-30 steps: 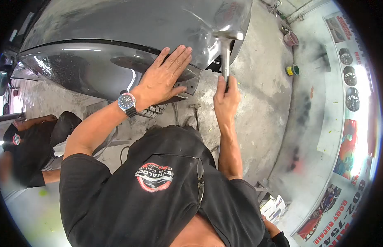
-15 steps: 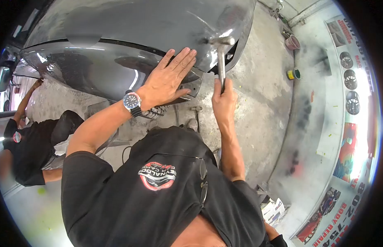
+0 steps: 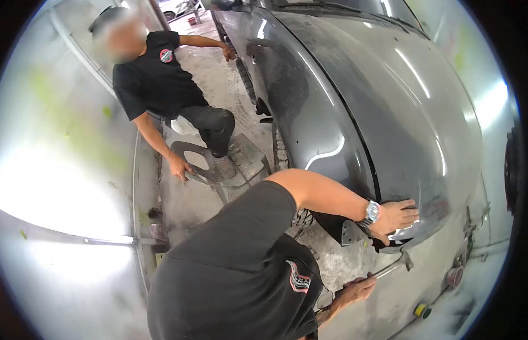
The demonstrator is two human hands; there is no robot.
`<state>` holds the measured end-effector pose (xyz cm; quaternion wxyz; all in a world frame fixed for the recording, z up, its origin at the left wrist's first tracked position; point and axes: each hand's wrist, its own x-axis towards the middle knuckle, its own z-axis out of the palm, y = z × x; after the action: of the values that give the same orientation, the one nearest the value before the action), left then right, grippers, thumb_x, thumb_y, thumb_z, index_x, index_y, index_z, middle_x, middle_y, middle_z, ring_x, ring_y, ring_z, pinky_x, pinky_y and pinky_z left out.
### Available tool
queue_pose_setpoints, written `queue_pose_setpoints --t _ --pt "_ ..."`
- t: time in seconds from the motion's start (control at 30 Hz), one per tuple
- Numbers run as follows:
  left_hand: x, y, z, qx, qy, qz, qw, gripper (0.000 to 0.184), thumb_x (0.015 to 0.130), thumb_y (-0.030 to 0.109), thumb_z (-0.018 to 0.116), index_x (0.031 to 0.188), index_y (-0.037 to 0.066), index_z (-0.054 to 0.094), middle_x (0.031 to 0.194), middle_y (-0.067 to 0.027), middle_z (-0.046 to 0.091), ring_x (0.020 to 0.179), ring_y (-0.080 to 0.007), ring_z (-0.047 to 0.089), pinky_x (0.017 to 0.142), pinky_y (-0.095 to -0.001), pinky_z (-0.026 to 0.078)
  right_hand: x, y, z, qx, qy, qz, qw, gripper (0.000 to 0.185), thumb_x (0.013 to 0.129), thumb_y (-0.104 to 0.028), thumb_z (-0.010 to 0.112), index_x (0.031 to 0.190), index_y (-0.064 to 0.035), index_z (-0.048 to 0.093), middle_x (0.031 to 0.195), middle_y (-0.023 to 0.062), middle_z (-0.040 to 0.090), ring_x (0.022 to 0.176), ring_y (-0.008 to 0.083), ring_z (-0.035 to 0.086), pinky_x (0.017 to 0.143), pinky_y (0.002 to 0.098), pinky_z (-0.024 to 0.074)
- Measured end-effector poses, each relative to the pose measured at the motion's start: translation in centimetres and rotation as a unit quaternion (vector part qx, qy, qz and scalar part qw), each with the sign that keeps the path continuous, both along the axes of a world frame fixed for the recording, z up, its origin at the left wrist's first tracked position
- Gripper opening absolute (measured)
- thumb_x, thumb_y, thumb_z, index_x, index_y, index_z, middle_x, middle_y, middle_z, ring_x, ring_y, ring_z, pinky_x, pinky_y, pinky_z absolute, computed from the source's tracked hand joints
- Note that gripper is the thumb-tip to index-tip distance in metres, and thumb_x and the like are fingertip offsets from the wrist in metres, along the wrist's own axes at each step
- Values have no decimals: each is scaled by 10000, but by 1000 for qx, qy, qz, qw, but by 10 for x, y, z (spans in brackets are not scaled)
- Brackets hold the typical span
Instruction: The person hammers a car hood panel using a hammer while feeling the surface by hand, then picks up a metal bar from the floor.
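My left hand, with a wristwatch on its wrist, lies flat on the front corner of a dark grey car hood, fingers stretched out. Below it, my right hand is wrapped round the handle of a hammer. The hammer's metal head points away from me, just off the car's front edge and apart from the panel. Beside the hood, across a dark seam, runs the glossy fender.
At the left another person in a black shirt has one hand by the car's side and the other on a grey plastic chair. A tire shows under the fender. On the floor are a small can and a reddish pot.
The view has swung left, bringing the other person and more of the car into sight. My left hand has shifted onto the hood's front corner. The hammer has come away from the hood.
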<state>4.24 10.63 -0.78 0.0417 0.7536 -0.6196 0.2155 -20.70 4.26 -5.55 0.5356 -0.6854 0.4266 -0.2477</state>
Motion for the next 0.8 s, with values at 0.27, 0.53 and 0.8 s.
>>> queue_pose_setpoints --t 0.27,0.53,0.8 --pt "4 26 12 -8 7 30 999 1012 891 647 641 1593 -29 370 1696 -235 294 1597 -346 234 1303 -573 88 -9 -21 3 -29 -26 36 999 462 1125 -392 466 1161 31 650 677 18 472 466 103 420 393 285 330" --pt "-22 53 21 16 23 80 996 1011 936 657 609 1610 -41 324 1723 -215 233 1618 -320 174 1302 -579 70 -21 -43 7 -44 -39 133 989 401 1138 -295 463 1208 63 629 628 2 463 446 83 428 394 268 338" --pt "4 -5 39 -33 74 22 996 926 879 579 710 1489 -76 476 1573 -272 431 1512 -412 358 1270 -567 216 -9 -19 16 -90 -6 110 990 286 1111 -294 539 1032 -38 639 665 -40 461 547 52 427 450 263 334"
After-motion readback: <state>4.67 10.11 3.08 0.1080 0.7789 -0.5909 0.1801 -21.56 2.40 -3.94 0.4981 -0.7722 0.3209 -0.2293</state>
